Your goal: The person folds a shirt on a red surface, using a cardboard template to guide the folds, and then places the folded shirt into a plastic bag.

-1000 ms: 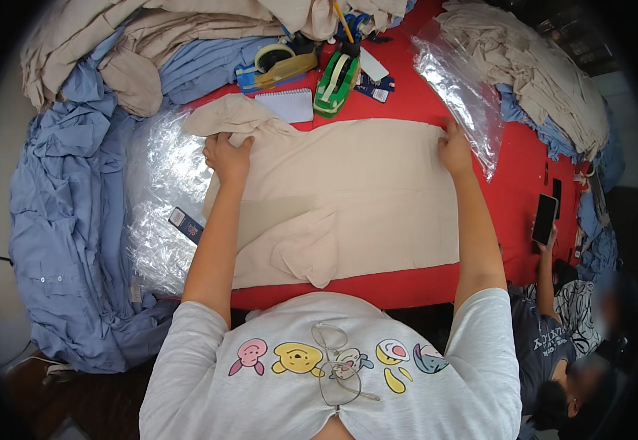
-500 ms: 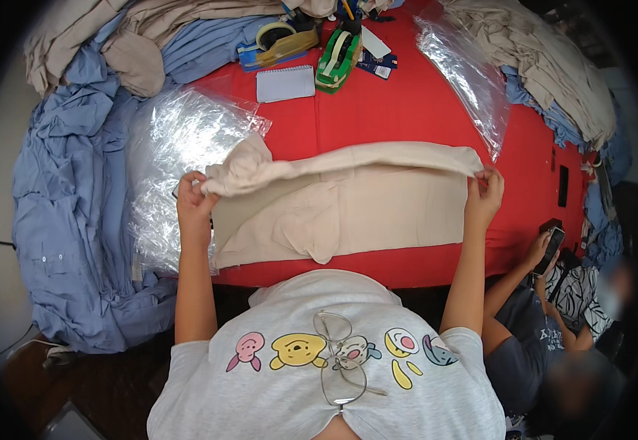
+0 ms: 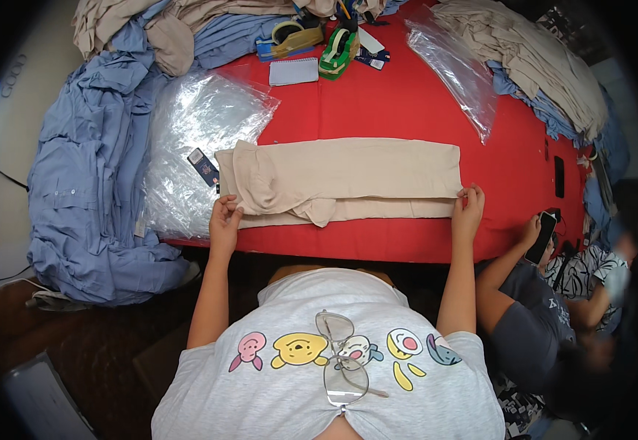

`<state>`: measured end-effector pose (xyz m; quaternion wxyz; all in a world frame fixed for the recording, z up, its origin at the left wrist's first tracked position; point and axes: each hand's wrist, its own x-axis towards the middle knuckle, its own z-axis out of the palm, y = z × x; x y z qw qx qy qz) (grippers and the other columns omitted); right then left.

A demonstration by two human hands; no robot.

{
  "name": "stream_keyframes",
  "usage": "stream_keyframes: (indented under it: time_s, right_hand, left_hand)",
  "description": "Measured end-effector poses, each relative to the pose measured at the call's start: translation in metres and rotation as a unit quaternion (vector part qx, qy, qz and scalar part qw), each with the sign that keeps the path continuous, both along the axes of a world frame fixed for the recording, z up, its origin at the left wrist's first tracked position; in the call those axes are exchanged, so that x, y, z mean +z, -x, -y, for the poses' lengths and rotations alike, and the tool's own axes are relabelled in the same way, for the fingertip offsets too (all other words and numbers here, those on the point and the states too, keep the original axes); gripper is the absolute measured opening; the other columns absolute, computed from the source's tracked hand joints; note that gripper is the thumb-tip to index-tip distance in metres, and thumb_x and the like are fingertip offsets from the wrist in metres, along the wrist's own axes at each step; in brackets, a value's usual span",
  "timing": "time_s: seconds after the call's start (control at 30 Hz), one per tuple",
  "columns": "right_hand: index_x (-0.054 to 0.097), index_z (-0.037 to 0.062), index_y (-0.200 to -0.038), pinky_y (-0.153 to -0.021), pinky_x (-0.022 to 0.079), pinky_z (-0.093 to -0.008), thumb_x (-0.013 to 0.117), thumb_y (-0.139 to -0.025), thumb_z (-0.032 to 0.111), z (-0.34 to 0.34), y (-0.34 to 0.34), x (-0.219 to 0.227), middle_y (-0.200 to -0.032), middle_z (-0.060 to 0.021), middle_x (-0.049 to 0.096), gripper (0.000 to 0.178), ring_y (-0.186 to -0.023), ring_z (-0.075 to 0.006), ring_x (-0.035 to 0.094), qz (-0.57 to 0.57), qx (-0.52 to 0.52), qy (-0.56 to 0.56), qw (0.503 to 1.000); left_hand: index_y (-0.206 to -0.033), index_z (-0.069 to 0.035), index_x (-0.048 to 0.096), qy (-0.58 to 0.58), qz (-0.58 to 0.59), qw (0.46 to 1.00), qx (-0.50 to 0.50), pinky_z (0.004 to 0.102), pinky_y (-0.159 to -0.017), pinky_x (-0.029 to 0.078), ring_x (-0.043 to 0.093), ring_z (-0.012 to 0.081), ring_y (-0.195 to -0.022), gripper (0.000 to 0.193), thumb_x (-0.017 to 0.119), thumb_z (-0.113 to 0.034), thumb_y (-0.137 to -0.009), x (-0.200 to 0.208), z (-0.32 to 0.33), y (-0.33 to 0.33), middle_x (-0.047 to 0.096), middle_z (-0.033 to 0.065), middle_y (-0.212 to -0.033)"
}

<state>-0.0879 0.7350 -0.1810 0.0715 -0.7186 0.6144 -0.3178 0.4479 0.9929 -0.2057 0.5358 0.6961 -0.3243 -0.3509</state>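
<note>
A beige garment point(image 3: 385, 167) lies folded into a long strip across the red tablecloth in front of me, its upper layer turned down over the lower one. My left hand point(image 3: 224, 220) pinches its near left corner, by a bunched, crumpled part of the cloth. At the opposite end, the fingers of my right hand point(image 3: 468, 211) are closed on the near right corner. A dark hang tag point(image 3: 203, 167) sits against the garment's left end, on top of clear plastic bags point(image 3: 187, 125).
Blue shirts point(image 3: 77, 198) are heaped along the left; beige clothes point(image 3: 532, 59) are piled at the far right beside another plastic bag point(image 3: 458, 81). A notepad point(image 3: 294, 72) and a green tape dispenser point(image 3: 339, 53) stand at the back. Another person holds a phone point(image 3: 541, 238) at lower right.
Both hands have come down toward me, bringing the garment's raised edge over and laying it flat near the front. The hang tag at left has come into sight.
</note>
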Motion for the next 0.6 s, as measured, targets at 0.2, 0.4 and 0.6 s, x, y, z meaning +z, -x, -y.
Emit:
stream_keyframes:
  time_s: [0.2,0.4,0.6]
  right_hand:
    - [0.069,0.0083,-0.106,-0.102,0.05,-0.0497,0.065,-0.088,0.0,0.007,-0.008,-0.009,-0.14,-0.017,0.064,0.02,-0.126,-0.039,0.062,-0.205,0.03,0.011,0.978]
    - [0.071,0.003,-0.119,-0.088,0.056,-0.0367,0.069,-0.096,0.009,-0.005,-0.204,0.044,-0.119,-0.0134,0.074,0.023,-0.104,-0.0247,0.072,0.183,0.215,-0.105,0.953]
    - [0.071,0.0051,-0.108,-0.078,0.059,-0.0394,0.081,-0.086,0.042,-0.071,-0.408,0.068,-0.091,-0.0118,0.075,0.044,-0.092,-0.025,0.074,0.071,0.331,-0.236,0.911]
  left_hand:
    - [-0.132,-0.009,0.062,-0.132,0.358,0.922,-0.07,0.0492,-0.114,0.039,0.072,0.02,-0.106,0.042,0.076,-0.016,-0.093,-0.001,-0.008,-0.01,0.076,0.0021,-0.096]
    - [-0.132,-0.011,0.063,-0.142,0.323,0.933,-0.073,0.0516,-0.12,0.028,0.071,0.0244,-0.106,0.046,0.078,-0.02,-0.09,0.019,-0.011,-0.005,0.077,0.0004,-0.098]
    - [-0.134,-0.006,0.062,-0.101,0.375,0.918,-0.084,0.052,-0.122,0.026,0.069,0.0244,-0.111,0.069,0.092,-0.032,-0.078,0.023,-0.003,-0.013,0.077,0.0022,-0.102]
